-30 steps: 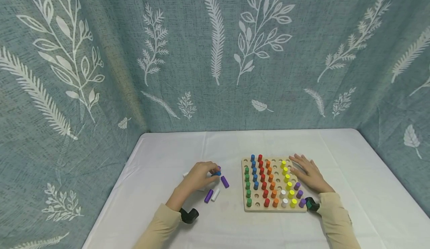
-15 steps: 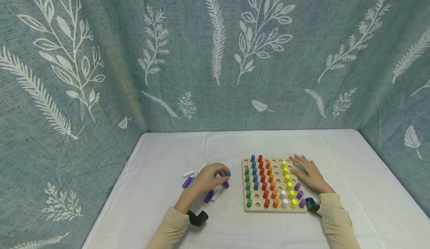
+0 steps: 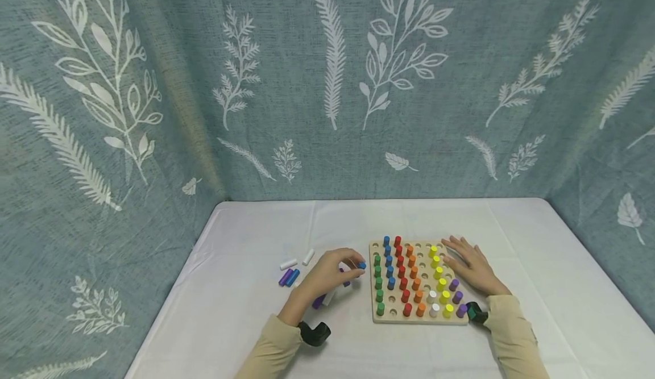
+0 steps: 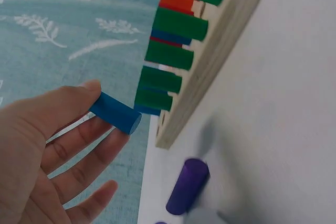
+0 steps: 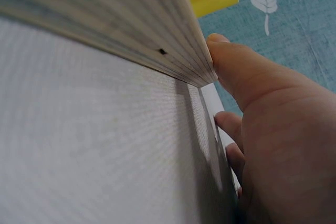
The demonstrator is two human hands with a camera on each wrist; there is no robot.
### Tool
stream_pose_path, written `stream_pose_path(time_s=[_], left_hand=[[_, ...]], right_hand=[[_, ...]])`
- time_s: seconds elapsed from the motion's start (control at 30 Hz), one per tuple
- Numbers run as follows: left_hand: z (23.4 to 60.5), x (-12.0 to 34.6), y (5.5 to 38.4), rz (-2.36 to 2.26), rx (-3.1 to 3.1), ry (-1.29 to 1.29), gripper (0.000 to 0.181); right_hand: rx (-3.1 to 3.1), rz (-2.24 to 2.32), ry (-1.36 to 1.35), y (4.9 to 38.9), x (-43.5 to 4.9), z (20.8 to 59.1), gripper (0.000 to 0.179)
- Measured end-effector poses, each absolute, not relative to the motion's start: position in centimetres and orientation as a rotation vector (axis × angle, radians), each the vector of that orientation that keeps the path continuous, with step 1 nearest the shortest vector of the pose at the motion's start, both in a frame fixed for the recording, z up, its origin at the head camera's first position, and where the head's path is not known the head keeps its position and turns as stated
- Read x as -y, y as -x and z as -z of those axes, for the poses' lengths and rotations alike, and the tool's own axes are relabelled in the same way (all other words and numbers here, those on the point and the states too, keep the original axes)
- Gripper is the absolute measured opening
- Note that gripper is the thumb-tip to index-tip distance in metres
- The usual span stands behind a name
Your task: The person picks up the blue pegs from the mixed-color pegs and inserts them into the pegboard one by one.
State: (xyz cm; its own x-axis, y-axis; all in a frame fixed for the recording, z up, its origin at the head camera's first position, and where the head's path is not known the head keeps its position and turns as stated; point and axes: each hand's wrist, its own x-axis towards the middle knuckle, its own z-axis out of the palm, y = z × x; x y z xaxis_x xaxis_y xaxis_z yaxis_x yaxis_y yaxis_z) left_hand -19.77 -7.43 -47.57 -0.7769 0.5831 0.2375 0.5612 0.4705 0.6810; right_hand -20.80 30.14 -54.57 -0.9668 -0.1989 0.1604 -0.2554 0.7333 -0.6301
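My left hand (image 3: pixel 330 272) pinches a blue peg (image 4: pixel 116 113) between thumb and fingers, just left of the wooden pegboard (image 3: pixel 419 319). In the left wrist view the peg lies tilted, one end pointing toward the board's green pegs (image 4: pixel 169 55). The board carries columns of green, blue, red, orange, white, yellow and purple pegs, with bare holes among them. My right hand (image 3: pixel 473 265) rests at the board's right side, fingers extended. In the right wrist view its thumb (image 5: pixel 231 59) touches the board's edge.
Loose pegs lie left of the board: white pegs (image 3: pixel 289 264), a blue peg (image 3: pixel 293 278), and a purple peg (image 4: pixel 188 186) beneath the left hand. A white cloth (image 3: pixel 256 231) covers the table. Patterned curtains (image 3: pixel 327 83) stand behind and at the sides.
My left hand has moved right from among the loose pegs toward the board, carrying the blue peg. Loose pegs once covered by it now show. My right hand has stayed in place.
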Motion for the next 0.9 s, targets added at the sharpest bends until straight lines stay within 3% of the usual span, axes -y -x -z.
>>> stream_pose_path(time_s=[0.9], left_hand=[[47.4, 3.8, 18.1, -1.358, -2.504, -0.986, 0.022]], right_hand=[[2.842, -1.06, -0.384, 21.0, -30.4, 55.0, 0.056]])
